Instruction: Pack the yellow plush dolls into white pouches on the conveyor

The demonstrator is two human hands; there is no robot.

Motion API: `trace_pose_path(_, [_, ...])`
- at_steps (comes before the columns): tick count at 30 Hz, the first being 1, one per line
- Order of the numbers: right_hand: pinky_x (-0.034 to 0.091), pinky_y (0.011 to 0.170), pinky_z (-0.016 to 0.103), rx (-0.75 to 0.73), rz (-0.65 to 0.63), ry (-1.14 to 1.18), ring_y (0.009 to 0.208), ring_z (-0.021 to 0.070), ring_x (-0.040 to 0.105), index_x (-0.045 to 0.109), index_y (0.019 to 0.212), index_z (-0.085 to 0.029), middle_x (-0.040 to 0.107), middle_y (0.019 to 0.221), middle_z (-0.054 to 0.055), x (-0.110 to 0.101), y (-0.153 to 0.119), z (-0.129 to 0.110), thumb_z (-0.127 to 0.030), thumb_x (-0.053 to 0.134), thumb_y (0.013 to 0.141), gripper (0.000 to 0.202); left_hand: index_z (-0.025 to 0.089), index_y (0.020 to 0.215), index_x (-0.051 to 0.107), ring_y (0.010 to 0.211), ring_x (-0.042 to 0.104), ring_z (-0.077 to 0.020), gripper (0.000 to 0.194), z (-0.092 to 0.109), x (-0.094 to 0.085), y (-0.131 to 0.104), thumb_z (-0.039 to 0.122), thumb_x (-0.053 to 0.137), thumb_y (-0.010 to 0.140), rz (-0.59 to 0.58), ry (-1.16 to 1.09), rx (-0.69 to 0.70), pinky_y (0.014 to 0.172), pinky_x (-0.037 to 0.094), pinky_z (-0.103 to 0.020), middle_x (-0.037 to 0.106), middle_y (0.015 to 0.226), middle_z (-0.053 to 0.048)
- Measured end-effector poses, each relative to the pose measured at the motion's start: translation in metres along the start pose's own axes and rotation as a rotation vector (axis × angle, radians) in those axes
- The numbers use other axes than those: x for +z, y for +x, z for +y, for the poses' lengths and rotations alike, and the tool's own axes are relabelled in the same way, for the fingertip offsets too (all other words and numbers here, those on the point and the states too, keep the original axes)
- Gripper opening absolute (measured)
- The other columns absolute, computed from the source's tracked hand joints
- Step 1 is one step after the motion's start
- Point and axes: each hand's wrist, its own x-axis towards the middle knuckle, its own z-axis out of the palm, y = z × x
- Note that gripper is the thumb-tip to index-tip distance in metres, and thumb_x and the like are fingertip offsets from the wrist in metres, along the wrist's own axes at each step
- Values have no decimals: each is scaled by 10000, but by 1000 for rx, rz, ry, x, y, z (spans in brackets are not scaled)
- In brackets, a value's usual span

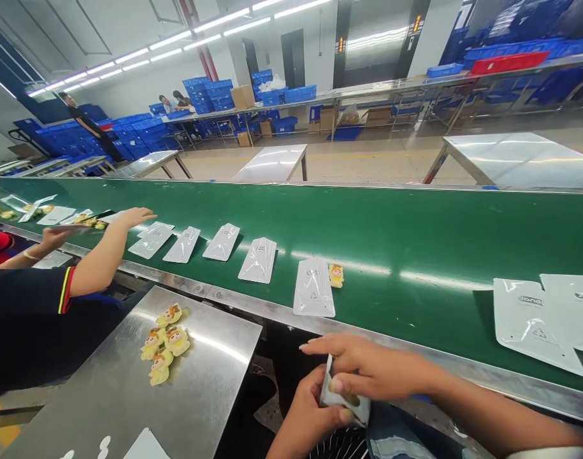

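Note:
Close to my lap, a small white plastic pouch [359, 408] is held tilted between my two hands, over the near edge of the belt. My left hand [308, 411] grips its left side, thumb across the front. From above, my right hand [374, 366] pinches the upper part with thumb and fingers, the index finger stretched out past it. Something yellowish shows at the pouch's front, partly covered by my fingers. Beyond my hands, another white pouch [314, 290] lies on the green conveyor belt [415, 236], with a yellow doll-like figure [336, 276] beside it.
Several white pouches [257, 261] lie in a row leftward, and more pouches [534, 322] lie at right. Several yellow figures [164, 344] sit on a metal table [209, 382]. A co-worker's arm [102, 255] reaches over the belt at left. A metal rail [272, 312] edges the belt.

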Motion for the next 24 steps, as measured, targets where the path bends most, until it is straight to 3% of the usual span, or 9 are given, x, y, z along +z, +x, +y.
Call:
trace_pose_path(2, [366, 1043, 360, -51, -88, 33, 1290, 196, 410, 723, 856, -187, 504, 1353, 55, -7, 5, 9, -313, 409, 946, 349, 114, 953, 683, 746, 569, -205, 618, 2, 1, 4, 528, 794, 508, 5, 35, 3, 679, 421, -290, 668, 832, -80])
trace_pose_path(3, [380, 1034, 354, -44, -65, 34, 1279, 188, 426, 719, 921, -200, 503, 1353, 48, -15, 8, 17, -320, 386, 954, 356, 112, 932, 686, 744, 577, -208, 581, 3, -1, 5, 535, 773, 544, 25, 48, 1, 685, 428, -298, 670, 819, -82])
trace_pose_path(6, [365, 1046, 414, 161, 301, -137, 1255, 198, 452, 600, 1204, -246, 456, 1393, 49, -47, 10, 53, -357, 354, 958, 366, 122, 807, 679, 664, 558, -169, 437, 9, -19, 5, 520, 726, 633, 161, 107, 12, 628, 417, -269, 642, 712, -43])
trace_pose_path(8, [320, 1069, 470, 318, 476, -336, 1274, 247, 423, 481, 1334, -226, 432, 1406, 89, -65, 9, 87, -373, 480, 892, 466, 135, 757, 664, 608, 519, -135, 387, 16, -38, 7, 503, 719, 654, 302, 175, 57, 574, 389, -237, 602, 649, -7])
trace_pose_path(11, [313, 1081, 452, 378, 389, -486, 1298, 289, 379, 404, 1388, -177, 384, 1432, 122, -76, 3, 136, -348, 658, 734, 723, 153, 799, 670, 578, 496, -118, 383, 34, -61, 23, 510, 706, 667, 536, 249, 132, 538, 370, -212, 579, 624, 14])
trace_pose_path(14, [374, 1045, 402, 376, 461, -507, 1241, 254, 448, 496, 1306, -203, 449, 1372, 96, -78, -14, 159, -378, 587, 780, 561, 163, 963, 660, 656, 561, -140, 435, 59, -63, 62, 516, 660, 709, 560, 217, 218, 594, 420, -218, 637, 731, -14])
trace_pose_path(17, [437, 975, 414, 440, 678, -533, 1131, 256, 532, 580, 1178, -214, 528, 1257, 94, -80, -46, 148, -451, 544, 796, 451, 137, 999, 644, 737, 617, -180, 435, 83, -43, 115, 501, 565, 775, 394, 246, 267, 679, 473, -272, 673, 805, -60])
trace_pose_path(21, [520, 851, 390, 501, 941, -396, 998, 247, 605, 587, 1114, -272, 595, 1166, 70, -76, -80, 106, -530, 534, 788, 419, 135, 898, 680, 855, 639, -242, 255, 103, -15, 178, 325, 609, 743, 376, 343, 301, 805, 478, -360, 704, 867, -92])
trace_pose_path(24, [548, 796, 355, 380, 869, -220, 995, 246, 622, 574, 1138, -321, 612, 1174, 43, -59, -76, 77, -527, 485, 824, 386, 139, 1156, 600, 1105, 570, -280, 484, 111, -6, 197, 214, 661, 682, 416, 393, 361, 965, 405, -402, 646, 1166, -138])
